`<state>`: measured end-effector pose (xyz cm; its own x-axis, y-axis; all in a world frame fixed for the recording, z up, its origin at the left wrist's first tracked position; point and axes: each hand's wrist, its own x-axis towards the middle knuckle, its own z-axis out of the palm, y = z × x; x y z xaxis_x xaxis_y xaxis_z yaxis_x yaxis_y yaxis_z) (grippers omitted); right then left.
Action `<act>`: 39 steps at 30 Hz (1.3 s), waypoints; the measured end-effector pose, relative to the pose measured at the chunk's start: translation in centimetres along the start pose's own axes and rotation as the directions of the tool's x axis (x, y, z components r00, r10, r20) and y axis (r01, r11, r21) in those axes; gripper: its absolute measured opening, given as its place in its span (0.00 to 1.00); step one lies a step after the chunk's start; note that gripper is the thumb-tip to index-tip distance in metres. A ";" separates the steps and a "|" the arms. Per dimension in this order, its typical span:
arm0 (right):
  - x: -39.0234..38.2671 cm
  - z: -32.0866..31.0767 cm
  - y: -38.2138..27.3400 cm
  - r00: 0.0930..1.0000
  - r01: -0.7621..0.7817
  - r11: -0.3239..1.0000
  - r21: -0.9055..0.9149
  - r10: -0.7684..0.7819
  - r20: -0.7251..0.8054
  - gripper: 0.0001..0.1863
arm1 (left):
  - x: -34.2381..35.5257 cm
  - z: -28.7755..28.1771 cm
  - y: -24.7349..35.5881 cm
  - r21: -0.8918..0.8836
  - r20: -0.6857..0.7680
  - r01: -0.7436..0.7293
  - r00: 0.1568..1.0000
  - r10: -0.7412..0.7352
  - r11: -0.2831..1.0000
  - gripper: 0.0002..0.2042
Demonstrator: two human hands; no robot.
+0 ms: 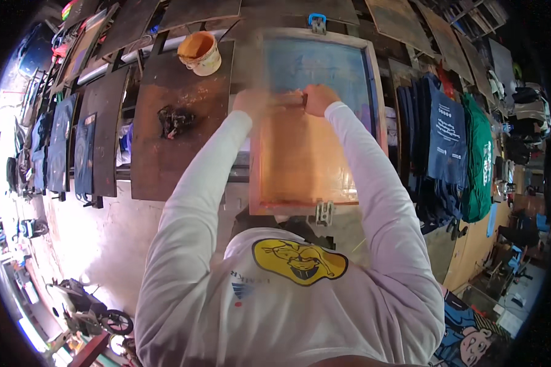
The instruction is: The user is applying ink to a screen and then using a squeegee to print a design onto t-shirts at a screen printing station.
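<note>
A wooden-rimmed printing screen (381, 122) lies in front of me, its mesh blue at the far part and orange at the near part. Across the mesh, where the two colours meet, lies a squeegee (286, 99), partly blurred. My right hand (321, 100) is closed round its right end. At the screen's left rim my left hand (250, 102) is smeared by motion, beside the squeegee's left end; its fingers cannot be made out. Blue clamp (317, 22) sits at the far rim, and a metal hinge-like fitting (324, 212) at the near rim.
Left of the screen, a dark board (183, 153) bears an orange-stained bucket (200, 54) and a crumpled dark cloth (175, 121). Dark blue shirts (444, 131) and a green shirt (479, 156) hang at right. More boards with blue garments (60, 144) stand at left. A motorbike (82, 309) is behind left.
</note>
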<state>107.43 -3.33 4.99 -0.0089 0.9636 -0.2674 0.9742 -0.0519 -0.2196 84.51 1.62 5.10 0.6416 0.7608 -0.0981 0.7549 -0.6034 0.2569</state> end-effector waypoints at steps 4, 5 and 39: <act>-6.9 2.5 -1.8 0.986 0.164 0.986 0.009 -0.164 0.032 0.10 | -8.7 3.9 2.1 -0.119 0.035 0.090 0.996 -0.087 0.989 0.27; -9.8 2.1 -2.9 0.983 0.172 0.984 0.037 -0.174 0.056 0.07 | -11.2 4.7 2.9 -0.170 0.026 0.091 0.996 -0.088 0.981 0.26; -9.8 -0.6 4.8 0.973 -0.043 0.994 0.102 0.065 -0.220 0.14 | -2.3 -7.0 10.4 -0.629 -0.026 -0.221 0.964 0.264 0.745 0.27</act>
<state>112.27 -12.92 7.11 0.1042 0.9922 -0.0680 0.9457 -0.1200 -0.3022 89.91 -4.75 14.68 0.8141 0.5807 -0.0017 0.3351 -0.4675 0.8180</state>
